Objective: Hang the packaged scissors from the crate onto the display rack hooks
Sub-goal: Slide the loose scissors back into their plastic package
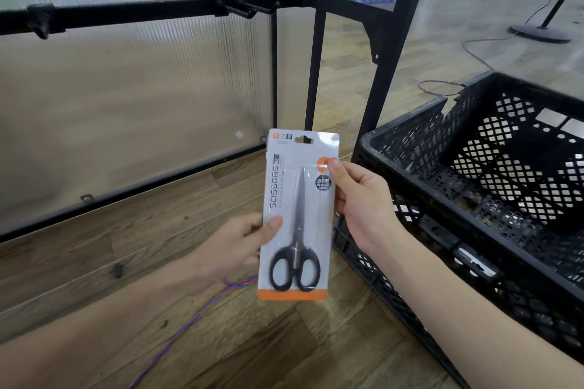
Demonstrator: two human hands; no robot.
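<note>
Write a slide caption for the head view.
Both hands hold packaged scissors upright below empty rack hooks, beside crate.

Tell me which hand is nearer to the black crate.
Right. The right hand pinches the scissors package at its right edge, just beside the crate; the left hand holds the package's left edge, farther away.

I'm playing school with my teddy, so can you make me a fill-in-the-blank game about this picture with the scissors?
1. Both hands hold one pack of scissors with ____ handles.
2. The right hand pinches the pack's ____ edge, the left hand the opposite edge.
3. The black crate stands on the wooden ____.
4. The hooks on the black rail have ____ hanging on them.

Missing words: black; right; floor; nothing
</note>
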